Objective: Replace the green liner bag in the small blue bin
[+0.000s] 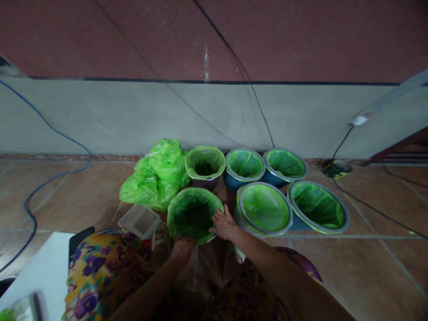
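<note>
In front of me on the floor stands a round bin with a green bag liner [173, 216] folded out over its rim. My left hand [183, 249] is at the near edge of this bin, its fingers bent over the liner and partly lost in the dark inside. At the right side of the rim is my right hand [224, 224], fingers spread and touching the liner. Behind it a brownish bin [205, 183] wears a similar green liner. To the right, a lined bin with a grey ring [264, 183] stands close to my right hand.
More lined bins with grey rings [245, 150] stand to the right near the wall. Left are a heap of filled green bags [157, 176] and a clear plastic container [140, 220]. A blue hose [50, 180] and a dark cable [371, 207] cross the floor.
</note>
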The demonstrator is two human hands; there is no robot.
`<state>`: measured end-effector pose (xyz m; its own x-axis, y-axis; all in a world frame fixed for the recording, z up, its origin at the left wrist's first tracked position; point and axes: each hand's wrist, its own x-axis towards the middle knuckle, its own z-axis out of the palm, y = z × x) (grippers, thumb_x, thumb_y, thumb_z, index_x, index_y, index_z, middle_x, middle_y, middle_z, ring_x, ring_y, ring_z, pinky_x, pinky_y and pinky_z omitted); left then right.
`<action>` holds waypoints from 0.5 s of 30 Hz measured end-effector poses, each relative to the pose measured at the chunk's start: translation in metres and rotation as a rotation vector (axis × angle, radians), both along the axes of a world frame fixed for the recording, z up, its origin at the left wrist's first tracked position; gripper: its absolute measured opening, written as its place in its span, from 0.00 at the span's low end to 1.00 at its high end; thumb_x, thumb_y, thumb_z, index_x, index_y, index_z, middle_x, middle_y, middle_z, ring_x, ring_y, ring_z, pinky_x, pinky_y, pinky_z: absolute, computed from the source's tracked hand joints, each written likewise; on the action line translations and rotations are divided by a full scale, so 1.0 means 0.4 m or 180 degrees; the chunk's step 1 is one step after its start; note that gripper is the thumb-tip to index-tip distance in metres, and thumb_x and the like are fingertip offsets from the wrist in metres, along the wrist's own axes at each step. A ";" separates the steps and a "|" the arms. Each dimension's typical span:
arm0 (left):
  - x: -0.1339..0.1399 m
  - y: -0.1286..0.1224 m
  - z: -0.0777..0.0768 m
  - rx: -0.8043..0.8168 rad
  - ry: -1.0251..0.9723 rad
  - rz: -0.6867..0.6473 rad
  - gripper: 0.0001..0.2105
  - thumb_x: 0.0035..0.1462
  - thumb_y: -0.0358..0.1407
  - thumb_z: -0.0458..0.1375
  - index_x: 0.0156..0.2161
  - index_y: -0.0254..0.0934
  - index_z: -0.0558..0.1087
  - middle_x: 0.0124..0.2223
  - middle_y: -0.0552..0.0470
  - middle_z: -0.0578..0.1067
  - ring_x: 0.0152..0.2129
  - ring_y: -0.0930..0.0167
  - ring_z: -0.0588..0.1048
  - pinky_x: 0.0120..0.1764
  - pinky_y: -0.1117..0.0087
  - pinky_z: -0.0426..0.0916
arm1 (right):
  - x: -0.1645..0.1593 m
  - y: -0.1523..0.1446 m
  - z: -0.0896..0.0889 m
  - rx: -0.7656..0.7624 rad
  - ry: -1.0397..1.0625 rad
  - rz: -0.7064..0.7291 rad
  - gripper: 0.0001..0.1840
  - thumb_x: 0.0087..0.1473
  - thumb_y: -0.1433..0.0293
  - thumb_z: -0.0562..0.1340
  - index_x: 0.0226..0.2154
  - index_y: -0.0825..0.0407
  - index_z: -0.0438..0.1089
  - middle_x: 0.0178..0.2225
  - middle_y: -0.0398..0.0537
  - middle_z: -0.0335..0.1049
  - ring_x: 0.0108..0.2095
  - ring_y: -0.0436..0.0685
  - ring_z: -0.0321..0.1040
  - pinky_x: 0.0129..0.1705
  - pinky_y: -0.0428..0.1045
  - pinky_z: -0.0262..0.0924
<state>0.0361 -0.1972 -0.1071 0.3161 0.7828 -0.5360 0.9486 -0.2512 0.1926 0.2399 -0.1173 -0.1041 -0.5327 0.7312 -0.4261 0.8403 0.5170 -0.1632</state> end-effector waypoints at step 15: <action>-0.010 0.017 0.008 0.0025 0.0128 -0.0185 0.21 0.57 0.23 0.48 0.51 0.35 0.77 0.50 0.40 0.80 0.52 0.62 0.76 0.62 0.56 0.59 | 0.034 0.064 0.104 0.0611 0.0729 -0.0708 0.16 0.66 0.62 0.55 0.46 0.52 0.74 0.48 0.55 0.75 0.50 0.62 0.71 0.59 0.60 0.58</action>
